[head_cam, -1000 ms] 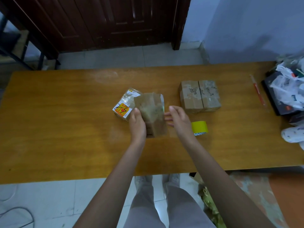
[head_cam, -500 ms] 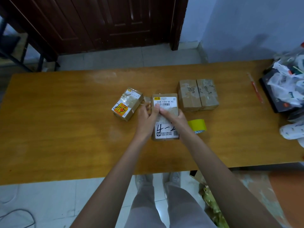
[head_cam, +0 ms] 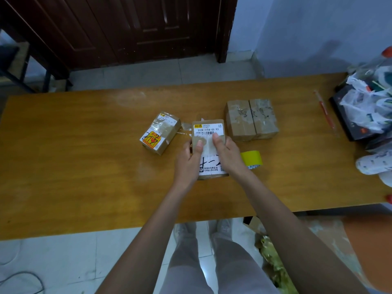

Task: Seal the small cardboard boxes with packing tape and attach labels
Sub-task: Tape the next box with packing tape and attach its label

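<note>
A small cardboard box (head_cam: 209, 129) with a white shipping label lies flat on the wooden table (head_cam: 84, 166), label side up. My left hand (head_cam: 189, 158) holds its left side with the thumb pressed on top. My right hand (head_cam: 226, 152) holds the right side, its thumb pressing on the label. A roll of yellow packing tape (head_cam: 252, 159) sits just right of my right hand. A taped box with a red and yellow sticker (head_cam: 160, 132) lies to the left. Two taped boxes (head_cam: 251, 119) stand side by side to the right.
A red pen (head_cam: 324, 110) lies at the right. Plastic bags and a dark box (head_cam: 364, 109) crowd the table's right end. White items (head_cam: 374, 164) lie at the right edge. My legs and a tiled floor show below the table's front edge.
A second ago I held the box upright with its plain side showing. It has since been turned and laid flat, label side up, and both thumbs now press on its top.
</note>
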{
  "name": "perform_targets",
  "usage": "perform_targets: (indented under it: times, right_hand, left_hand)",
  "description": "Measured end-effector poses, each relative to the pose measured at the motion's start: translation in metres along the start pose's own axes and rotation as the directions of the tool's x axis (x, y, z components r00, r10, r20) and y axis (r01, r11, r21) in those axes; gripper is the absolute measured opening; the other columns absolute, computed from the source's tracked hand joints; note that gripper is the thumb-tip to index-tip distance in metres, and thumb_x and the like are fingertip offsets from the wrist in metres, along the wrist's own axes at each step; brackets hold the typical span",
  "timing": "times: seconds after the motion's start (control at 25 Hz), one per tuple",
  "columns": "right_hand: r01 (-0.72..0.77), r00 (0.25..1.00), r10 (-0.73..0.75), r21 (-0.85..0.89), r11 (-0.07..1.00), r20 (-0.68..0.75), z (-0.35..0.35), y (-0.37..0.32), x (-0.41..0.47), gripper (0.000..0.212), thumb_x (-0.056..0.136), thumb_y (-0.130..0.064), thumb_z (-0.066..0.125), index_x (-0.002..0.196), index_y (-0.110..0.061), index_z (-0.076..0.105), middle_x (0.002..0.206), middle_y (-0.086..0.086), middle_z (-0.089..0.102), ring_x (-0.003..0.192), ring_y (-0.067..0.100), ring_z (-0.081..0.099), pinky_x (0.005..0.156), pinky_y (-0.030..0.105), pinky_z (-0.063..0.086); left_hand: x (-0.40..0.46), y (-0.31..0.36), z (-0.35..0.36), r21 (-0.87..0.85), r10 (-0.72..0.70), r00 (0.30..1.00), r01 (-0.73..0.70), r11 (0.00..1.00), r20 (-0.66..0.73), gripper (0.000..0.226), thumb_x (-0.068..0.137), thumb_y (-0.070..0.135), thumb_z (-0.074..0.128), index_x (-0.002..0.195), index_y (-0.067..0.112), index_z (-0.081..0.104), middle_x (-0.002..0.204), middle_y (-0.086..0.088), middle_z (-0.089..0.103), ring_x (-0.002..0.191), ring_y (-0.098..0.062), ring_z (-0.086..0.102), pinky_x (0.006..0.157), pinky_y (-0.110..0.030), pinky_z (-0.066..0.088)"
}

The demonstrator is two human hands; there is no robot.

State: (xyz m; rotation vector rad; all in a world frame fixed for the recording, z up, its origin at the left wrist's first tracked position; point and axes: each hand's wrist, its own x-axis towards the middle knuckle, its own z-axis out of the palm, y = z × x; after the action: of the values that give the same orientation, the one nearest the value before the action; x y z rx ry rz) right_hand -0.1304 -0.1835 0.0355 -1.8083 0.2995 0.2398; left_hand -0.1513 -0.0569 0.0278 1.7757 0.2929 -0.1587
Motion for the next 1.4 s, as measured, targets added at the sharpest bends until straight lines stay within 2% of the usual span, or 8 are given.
perform_targets:
  times: [0.24,0.36,0.52,0.8,1.04,1.16,1.24,1.4]
  right_hand:
    - [-0.139,0.989,0.13,0.143,0.98,0.071,-0.003,0.0,-0.003,0.056,0.102,-0.051,0.022,0.1,-0.018,0.067,0.097,0.008,0.072,0.088,0.013,0.07,0.077,0.036,0.055]
    - [-0.189,0.977,0.169,0.162,0.968,0.131,-0.004,0.001,-0.006,0.048,0.093,-0.059,0.045,0.107,-0.018,0.068,0.099,0.004,0.074,0.088,0.016,0.072,0.076,0.034,0.058]
    - [-0.071,0.997,0.071,0.039,0.997,0.005,0.004,0.007,-0.015,0.033,0.075,-0.055,0.073,0.095,-0.03,0.066,0.084,-0.01,0.073,0.073,0.002,0.07,0.059,0.021,0.055]
    - [0.105,0.985,-0.141,-0.293,0.95,-0.104,0.004,0.014,-0.021,0.039,0.086,-0.06,0.057,0.097,-0.025,0.07,0.078,-0.01,0.072,0.067,0.0,0.067,0.059,0.026,0.055]
    - [-0.006,0.993,-0.02,-0.218,0.976,-0.118,0.003,0.016,-0.017,0.048,0.096,-0.054,0.044,0.082,-0.013,0.065,0.071,0.0,0.068,0.064,0.015,0.065,0.054,0.031,0.048]
    - [-0.18,0.984,0.177,0.156,0.971,0.034,-0.004,0.012,-0.01,0.039,0.095,-0.047,0.052,0.106,-0.012,0.064,0.091,0.002,0.072,0.079,0.014,0.07,0.058,0.021,0.051]
    - [-0.271,0.962,0.243,0.332,0.903,0.124,-0.005,0.012,-0.007,0.041,0.095,-0.042,0.054,0.116,-0.008,0.061,0.101,0.012,0.072,0.087,0.026,0.071,0.064,0.028,0.056]
    - [-0.185,0.983,0.183,0.098,0.978,0.023,0.006,0.012,-0.008,0.048,0.091,-0.055,0.053,0.112,-0.013,0.062,0.095,0.007,0.072,0.082,0.023,0.071,0.074,0.042,0.059]
  left_hand:
    - [0.003,0.001,-0.004,0.066,-0.035,0.999,0.034,0.997,0.018,0.028,0.1,0.052,0.038,0.109,0.029,0.052,0.094,0.009,0.067,0.084,-0.003,0.066,0.07,-0.026,0.052]
    - [0.008,0.005,-0.005,0.052,-0.048,0.999,0.047,0.998,0.008,0.037,0.101,0.053,0.031,0.117,0.024,0.049,0.093,0.013,0.063,0.076,0.011,0.062,0.06,-0.011,0.046]
    - [0.014,0.006,0.002,-0.126,-0.167,0.986,0.169,0.977,0.028,0.03,0.094,0.051,0.053,0.105,0.023,0.049,0.103,0.003,0.067,0.087,-0.008,0.069,0.071,-0.026,0.056]
    - [0.006,0.003,0.009,0.04,-0.075,0.989,0.08,0.996,-0.126,0.033,0.101,0.045,0.04,0.1,0.014,0.049,0.092,0.001,0.064,0.086,-0.018,0.065,0.072,-0.035,0.051]
    - [0.008,0.001,0.008,0.007,-0.141,0.987,0.142,0.99,-0.081,0.037,0.101,0.051,0.033,0.101,0.018,0.05,0.097,-0.003,0.066,0.09,-0.02,0.066,0.079,-0.04,0.053]
    - [0.014,0.0,-0.003,-0.207,-0.25,0.963,0.266,0.942,0.101,0.043,0.099,0.053,0.041,0.116,0.016,0.057,0.106,-0.009,0.07,0.093,-0.024,0.07,0.078,-0.039,0.057]
    - [0.016,-0.001,-0.004,-0.373,-0.206,0.946,0.291,0.881,0.251,0.037,0.098,0.047,0.045,0.113,0.02,0.067,0.108,-0.012,0.072,0.097,-0.03,0.07,0.084,-0.043,0.057]
    - [0.014,-0.004,0.011,-0.222,-0.224,0.961,0.257,0.941,0.162,0.05,0.096,0.057,0.043,0.114,0.016,0.066,0.098,-0.013,0.074,0.087,-0.028,0.073,0.07,-0.036,0.059]
